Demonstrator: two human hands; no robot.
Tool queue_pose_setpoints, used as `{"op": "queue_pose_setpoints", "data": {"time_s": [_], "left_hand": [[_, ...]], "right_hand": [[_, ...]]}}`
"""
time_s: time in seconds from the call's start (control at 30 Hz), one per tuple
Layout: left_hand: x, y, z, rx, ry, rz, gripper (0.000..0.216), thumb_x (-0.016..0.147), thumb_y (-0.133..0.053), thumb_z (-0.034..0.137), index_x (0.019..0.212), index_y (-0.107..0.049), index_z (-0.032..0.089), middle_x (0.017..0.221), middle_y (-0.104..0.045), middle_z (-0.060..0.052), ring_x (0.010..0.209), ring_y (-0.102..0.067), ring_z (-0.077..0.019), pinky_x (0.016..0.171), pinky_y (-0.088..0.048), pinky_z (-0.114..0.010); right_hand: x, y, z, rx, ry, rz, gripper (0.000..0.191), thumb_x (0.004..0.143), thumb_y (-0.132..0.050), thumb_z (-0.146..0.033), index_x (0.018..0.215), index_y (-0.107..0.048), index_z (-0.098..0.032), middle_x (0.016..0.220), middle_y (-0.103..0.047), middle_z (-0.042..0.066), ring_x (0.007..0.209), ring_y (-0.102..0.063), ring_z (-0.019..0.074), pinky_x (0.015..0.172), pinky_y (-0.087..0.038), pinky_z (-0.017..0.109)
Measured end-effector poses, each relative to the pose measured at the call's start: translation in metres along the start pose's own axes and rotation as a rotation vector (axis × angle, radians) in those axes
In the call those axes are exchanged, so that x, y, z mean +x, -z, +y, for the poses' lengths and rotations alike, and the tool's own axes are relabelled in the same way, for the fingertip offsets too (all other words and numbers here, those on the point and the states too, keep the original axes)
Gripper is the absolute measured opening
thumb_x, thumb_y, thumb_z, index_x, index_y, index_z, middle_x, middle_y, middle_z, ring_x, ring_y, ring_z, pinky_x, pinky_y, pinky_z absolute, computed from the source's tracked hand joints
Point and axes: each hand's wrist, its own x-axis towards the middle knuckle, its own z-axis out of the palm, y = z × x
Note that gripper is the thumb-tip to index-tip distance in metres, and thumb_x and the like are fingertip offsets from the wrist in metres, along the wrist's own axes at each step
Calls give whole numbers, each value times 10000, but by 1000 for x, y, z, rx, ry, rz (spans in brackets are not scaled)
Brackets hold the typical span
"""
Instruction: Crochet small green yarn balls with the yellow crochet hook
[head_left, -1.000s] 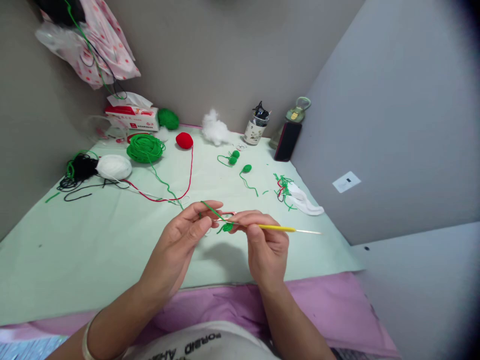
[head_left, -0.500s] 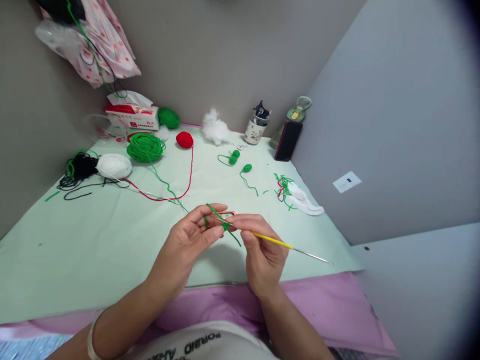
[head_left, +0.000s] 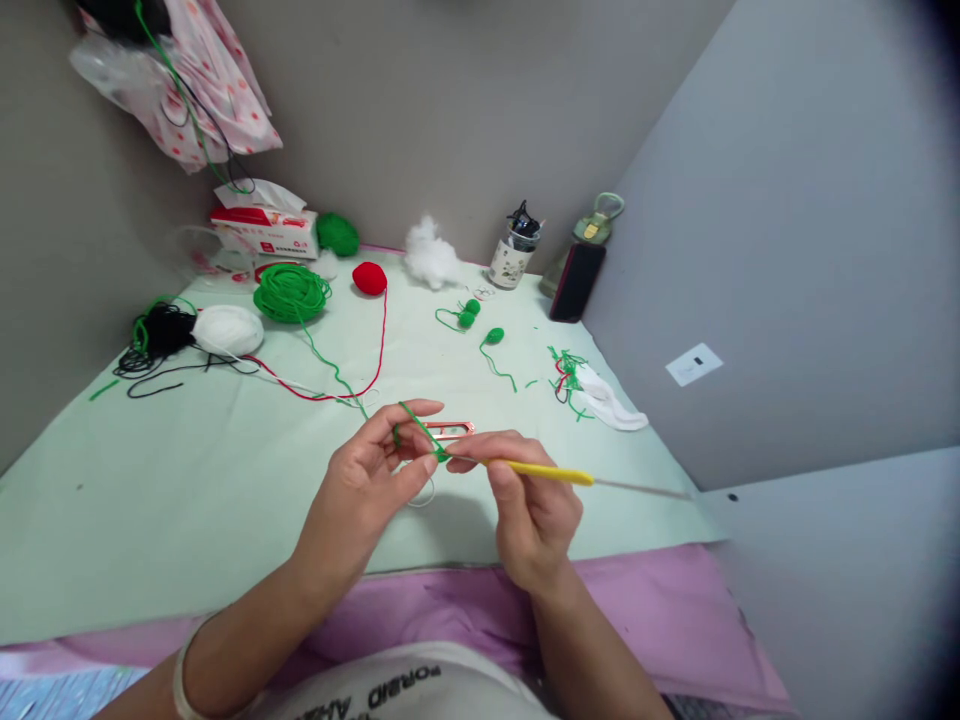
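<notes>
Between the thumb and fingers of my left hand (head_left: 367, 480) is a small piece of green crochet (head_left: 441, 455). Green yarn runs up from it over my raised index finger and back to the green yarn ball (head_left: 291, 293). My right hand (head_left: 532, 500) grips a crochet hook (head_left: 551, 472) by its yellow handle. The hook's front end reaches the green crochet; its exact tip is too small to make out. Its metal rear end points right and is blurred. Just behind my fingers lies a red-framed flat object (head_left: 454, 430), partly hidden.
Further back are a red yarn ball (head_left: 369, 279), a white yarn ball (head_left: 228, 331), black yarn (head_left: 166, 330) and white stuffing (head_left: 431, 255). Small green crocheted balls (head_left: 493, 336) lie mid-table. Yarn scraps (head_left: 570, 370), a phone (head_left: 577, 283) and a pen cup (head_left: 513, 257) are rightward.
My left hand and the green crochet have shifted slightly left. The hook has turned flatter, its rear end swinging right and up. More of the red-framed object shows.
</notes>
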Motion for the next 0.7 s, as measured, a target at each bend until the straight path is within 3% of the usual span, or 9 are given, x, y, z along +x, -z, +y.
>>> {"op": "queue_pose_setpoints", "data": {"time_s": [0.1,0.2,0.3,0.37,0.47,0.7], "left_hand": [[-1,-3,0,16,-48,55,331,834,-818,210,1145,-762,306,869,-630,21,840,-578,-127,791,-483,-200],[-1,-5,0,-194,117,-20,393,843,-825,265,1226,-741,287,847,-621,24,676,-503,-72,654,-459,-160],[1,-5,0,-408,309,-117,372,854,-819,252,1217,-752,212,766,-559,44,509,-308,-7,488,-330,-126],[2,-5,0,-459,297,-110,350,852,-814,200,1197,-759,191,744,-527,57,483,-246,9,461,-291,-123],[1,-7,1,-424,213,-71,345,843,-818,178,1182,-766,216,804,-559,46,489,-294,17,468,-308,-121],[1,-9,0,-268,158,-46,257,852,-817,232,1109,-799,234,852,-613,21,569,-447,-13,531,-386,-130]], "right_hand": [[-4,0,4,-300,234,-92,412,982,-565,-108,1322,-666,-317,1100,-786,72,1022,-756,224,840,-641,383],[-8,-4,9,-440,304,-101,493,949,-620,-102,1354,-658,-382,1203,-757,60,1095,-739,237,881,-635,388],[-7,-7,10,-282,216,26,431,968,-607,-114,1303,-696,-369,1150,-749,60,1028,-733,215,875,-621,388],[-3,-8,7,-65,69,102,304,1007,-559,-155,1173,-754,-319,998,-755,53,886,-724,197,790,-614,381],[5,-9,4,210,-97,136,240,1024,-554,-210,1027,-781,-287,935,-737,39,746,-678,160,659,-580,329],[4,-15,6,92,-50,82,241,1005,-578,-153,1078,-771,-278,966,-779,39,873,-717,176,725,-604,319]]}}
